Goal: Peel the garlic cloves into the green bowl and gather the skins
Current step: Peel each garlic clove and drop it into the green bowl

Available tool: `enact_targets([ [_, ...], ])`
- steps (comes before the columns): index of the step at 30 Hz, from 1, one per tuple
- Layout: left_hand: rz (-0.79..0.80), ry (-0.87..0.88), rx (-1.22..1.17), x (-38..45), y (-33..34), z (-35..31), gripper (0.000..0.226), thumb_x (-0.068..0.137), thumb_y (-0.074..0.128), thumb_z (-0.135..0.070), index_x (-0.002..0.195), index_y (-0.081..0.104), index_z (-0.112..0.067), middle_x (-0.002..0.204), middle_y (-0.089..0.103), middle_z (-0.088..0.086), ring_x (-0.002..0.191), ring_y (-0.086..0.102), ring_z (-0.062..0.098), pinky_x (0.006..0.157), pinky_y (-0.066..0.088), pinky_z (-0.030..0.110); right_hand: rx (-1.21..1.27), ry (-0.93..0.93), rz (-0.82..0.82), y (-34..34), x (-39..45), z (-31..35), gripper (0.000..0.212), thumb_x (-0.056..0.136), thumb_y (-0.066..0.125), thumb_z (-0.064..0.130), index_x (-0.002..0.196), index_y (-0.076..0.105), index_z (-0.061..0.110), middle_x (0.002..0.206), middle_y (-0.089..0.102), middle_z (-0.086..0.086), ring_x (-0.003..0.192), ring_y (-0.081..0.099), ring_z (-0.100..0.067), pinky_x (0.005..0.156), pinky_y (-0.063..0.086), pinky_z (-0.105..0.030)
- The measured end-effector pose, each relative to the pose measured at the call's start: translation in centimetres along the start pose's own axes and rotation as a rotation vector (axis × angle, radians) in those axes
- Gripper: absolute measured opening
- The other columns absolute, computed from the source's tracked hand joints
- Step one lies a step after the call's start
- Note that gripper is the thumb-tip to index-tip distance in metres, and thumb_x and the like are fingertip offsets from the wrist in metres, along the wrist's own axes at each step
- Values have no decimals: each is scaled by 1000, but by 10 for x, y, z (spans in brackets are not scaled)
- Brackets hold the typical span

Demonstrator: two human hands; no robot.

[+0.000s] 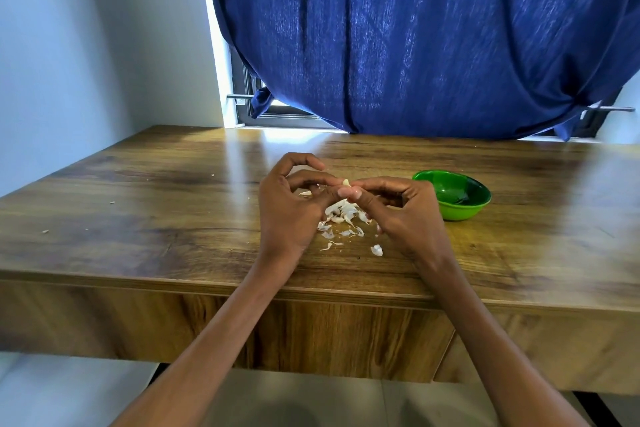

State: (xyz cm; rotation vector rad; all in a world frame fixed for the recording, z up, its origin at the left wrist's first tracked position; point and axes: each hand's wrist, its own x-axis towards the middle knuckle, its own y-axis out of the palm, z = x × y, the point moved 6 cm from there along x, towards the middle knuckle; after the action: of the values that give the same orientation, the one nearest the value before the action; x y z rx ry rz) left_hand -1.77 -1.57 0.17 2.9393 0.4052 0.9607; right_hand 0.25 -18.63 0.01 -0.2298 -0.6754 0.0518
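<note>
A small pale garlic clove (346,183) is pinched between the fingertips of my left hand (291,204) and my right hand (405,210), just above the table. Both hands have curled fingers that meet at the clove. Below them lies a loose pile of white garlic skins (341,218), with more scraps scattered toward the table's front edge. The green bowl (460,211) stands on the table just right of my right hand; what it holds is hard to tell.
The wooden table (138,218) runs wide to both sides, with a few tiny crumbs on its left part. A blue curtain (415,45) hangs behind its far edge. A white wall stands at the left.
</note>
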Motion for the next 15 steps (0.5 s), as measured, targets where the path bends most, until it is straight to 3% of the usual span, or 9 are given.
enact_targets([
  [5, 120, -34, -95, 0, 10, 1, 38, 77, 83, 2, 101, 57, -12, 82, 70, 3, 66, 60, 10, 47, 50, 26, 77, 6, 17, 1, -1, 2, 10, 86, 80, 14, 95, 81, 8, 86, 79, 0, 60, 65, 2, 53, 45, -11],
  [12, 182, -35, -139, 1, 14, 6, 35, 82, 75, 8, 101, 50, -6, 79, 61, 6, 71, 55, 23, 47, 50, 24, 51, -24, 48, 1, -1, 0, 12, 86, 80, 14, 96, 81, 7, 84, 79, 1, 58, 64, 2, 54, 44, -10],
  [15, 168, -45, -135, 1, 12, 6, 38, 80, 76, 9, 99, 47, -7, 78, 64, 5, 67, 59, 14, 49, 50, 23, 46, -40, 51, 1, -1, 0, 14, 85, 80, 14, 97, 81, 5, 85, 78, -1, 56, 64, 4, 55, 44, -9],
])
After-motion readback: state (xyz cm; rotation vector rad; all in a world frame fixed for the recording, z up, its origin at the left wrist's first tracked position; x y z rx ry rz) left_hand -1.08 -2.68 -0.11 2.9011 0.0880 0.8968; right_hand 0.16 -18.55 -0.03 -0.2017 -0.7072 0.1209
